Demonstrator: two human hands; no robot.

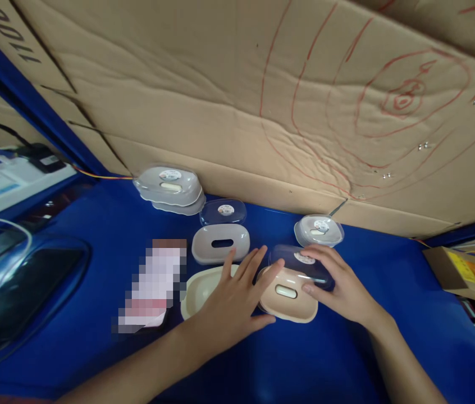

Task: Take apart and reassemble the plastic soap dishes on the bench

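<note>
My left hand (240, 297) is spread out above a cream oval dish (197, 289) and hides much of it. Its index finger reaches the left edge of a peach dish (294, 308), which looks like a soap box with an oval slot showing a pale piece inside. Between thumb and fingers, my right hand (336, 280) grips a clear lid (282, 255) with a round label, at the back of the peach dish. Beyond my left fingertips lie a grey slotted tray (201, 244) and, behind it, another clear lid (208, 213).
Stacked lidded boxes (165, 188) stand at the back left; a smaller lidded stack (317, 231) sits at the back right. A phone-like slab (153, 286), blurred out, lies left. A cardboard wall (204, 95) rises behind the blue table (98, 235). Dark device and cables far left.
</note>
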